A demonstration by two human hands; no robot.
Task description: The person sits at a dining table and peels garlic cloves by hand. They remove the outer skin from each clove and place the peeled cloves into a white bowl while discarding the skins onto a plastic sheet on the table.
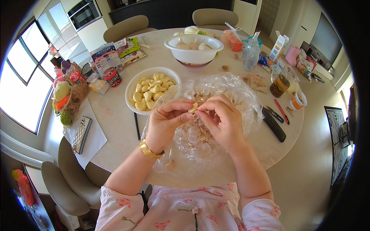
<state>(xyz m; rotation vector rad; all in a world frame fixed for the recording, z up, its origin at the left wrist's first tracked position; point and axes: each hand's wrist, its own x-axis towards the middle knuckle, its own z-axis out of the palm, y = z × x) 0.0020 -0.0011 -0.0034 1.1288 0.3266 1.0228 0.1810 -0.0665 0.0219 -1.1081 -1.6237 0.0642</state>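
Between thumb and fingers, my left hand holds a pale garlic clove. The fingertips of my right hand pinch at the clove's right end, where a bit of skin seems to show. Beneath both hands lies a clear plastic bag spread out, heaped with papery garlic skins. A white bowl of peeled cloves stands behind my left hand. Farther back, whole garlic bulbs fill part of another white bowl.
At the right lie a black-handled knife, small snips and a red pen-like tool. A glass pitcher holds dark liquid. On the left are a phone on paper and a full basket.
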